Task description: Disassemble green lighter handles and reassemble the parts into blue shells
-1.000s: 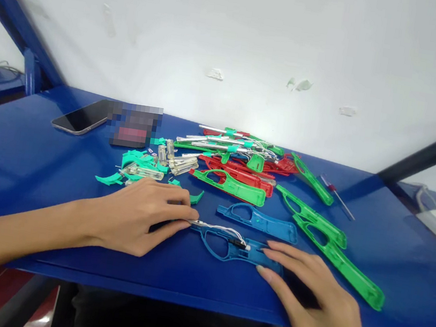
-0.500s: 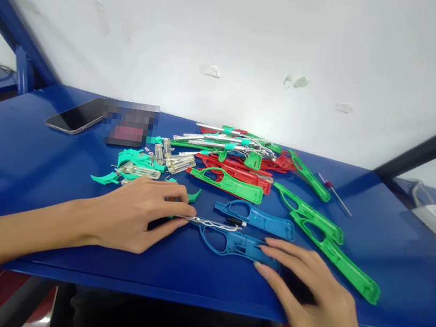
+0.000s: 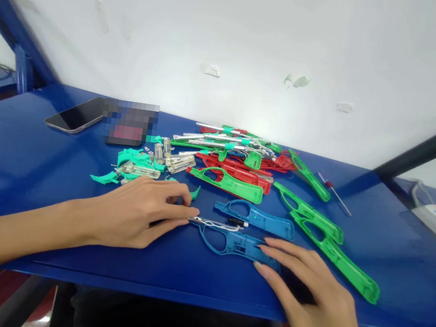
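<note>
My left hand (image 3: 146, 213) pinches a thin metal lighter tube with a white wire (image 3: 219, 225) along it. The tube lies over the narrow end of a blue lighter shell half (image 3: 245, 245), hollow side up. A small black igniter (image 3: 236, 222) with a white tip lies close to the wire. My right hand (image 3: 306, 284) grips the wide end of that shell half, thumb at the near edge and fingertips at the far edge. Just behind it lies a second blue shell half (image 3: 259, 219), untouched.
Green shell halves (image 3: 335, 250) lie to the right, red ones (image 3: 237, 171) further back. Behind them is a pile of metal tubes (image 3: 221, 143) with wires. Clear fuel tanks (image 3: 179, 163) and teal triggers (image 3: 131, 158) sit left of centre. A phone (image 3: 78, 116) lies back left; a screwdriver (image 3: 335, 193) back right.
My left hand has shifted very slightly to the right with the tube and wire. My right hand and the blue shell half stay in place.
</note>
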`<state>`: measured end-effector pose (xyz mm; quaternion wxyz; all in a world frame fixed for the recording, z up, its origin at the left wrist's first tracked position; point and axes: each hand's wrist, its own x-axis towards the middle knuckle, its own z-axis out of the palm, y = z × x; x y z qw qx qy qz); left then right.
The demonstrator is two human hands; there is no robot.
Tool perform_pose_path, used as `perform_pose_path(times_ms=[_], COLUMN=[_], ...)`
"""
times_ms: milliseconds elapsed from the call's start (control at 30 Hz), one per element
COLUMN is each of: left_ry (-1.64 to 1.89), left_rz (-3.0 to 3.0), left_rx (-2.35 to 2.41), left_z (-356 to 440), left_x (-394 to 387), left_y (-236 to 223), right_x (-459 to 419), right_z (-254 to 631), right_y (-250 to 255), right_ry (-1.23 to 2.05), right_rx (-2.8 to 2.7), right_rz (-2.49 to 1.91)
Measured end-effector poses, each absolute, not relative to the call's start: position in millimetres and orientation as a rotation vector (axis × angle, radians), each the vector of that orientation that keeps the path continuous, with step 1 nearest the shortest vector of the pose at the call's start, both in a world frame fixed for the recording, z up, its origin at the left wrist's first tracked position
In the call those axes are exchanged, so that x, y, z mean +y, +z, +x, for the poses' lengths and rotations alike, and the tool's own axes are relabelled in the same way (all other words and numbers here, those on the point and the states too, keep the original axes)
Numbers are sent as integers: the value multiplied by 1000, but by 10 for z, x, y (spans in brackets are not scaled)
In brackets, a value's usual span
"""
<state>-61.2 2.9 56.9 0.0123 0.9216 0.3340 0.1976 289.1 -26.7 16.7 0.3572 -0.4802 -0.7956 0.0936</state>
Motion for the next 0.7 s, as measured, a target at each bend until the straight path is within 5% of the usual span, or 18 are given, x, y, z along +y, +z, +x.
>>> perform_pose_path(times_ms=[700], left_ry=[532], left_rz=[2926], left_rx=[1057], left_z=[-605], left_x=[-29], left_y=[501], right_x=[-266], right_z=[2885], right_y=[158], right_ry=[296], right_rx=[-2058], right_rz=[-1253])
